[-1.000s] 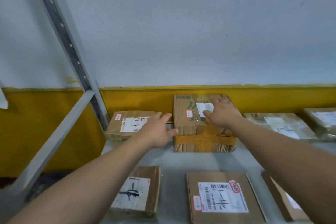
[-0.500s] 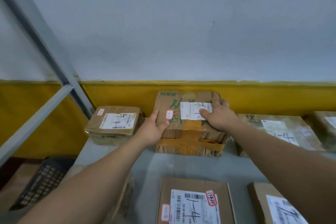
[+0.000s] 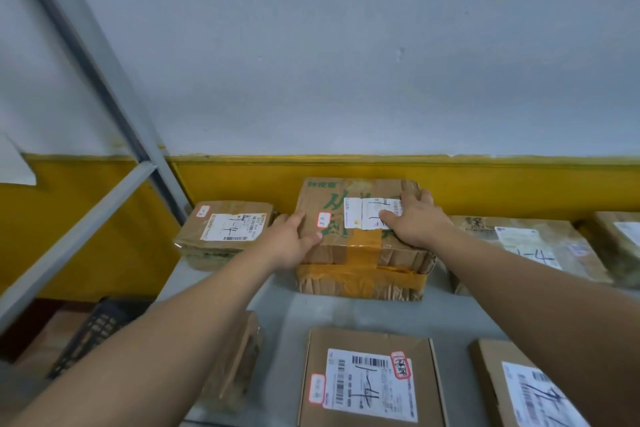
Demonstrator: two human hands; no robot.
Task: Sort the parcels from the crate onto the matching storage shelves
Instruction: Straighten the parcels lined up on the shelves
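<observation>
Two sets of fingers lie flat, unclenched, on the taped parcel. The left hand has its fingers along the left top edge, thumb on top. The right hand has its fingers spread over the white label. The taped parcel sits at the back of the grey shelf, between a small parcel and a flat parcel.

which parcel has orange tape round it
The tall middle box in the back row, touched by left hand and right hand; orange tape bands its front. No other shows any.
</observation>
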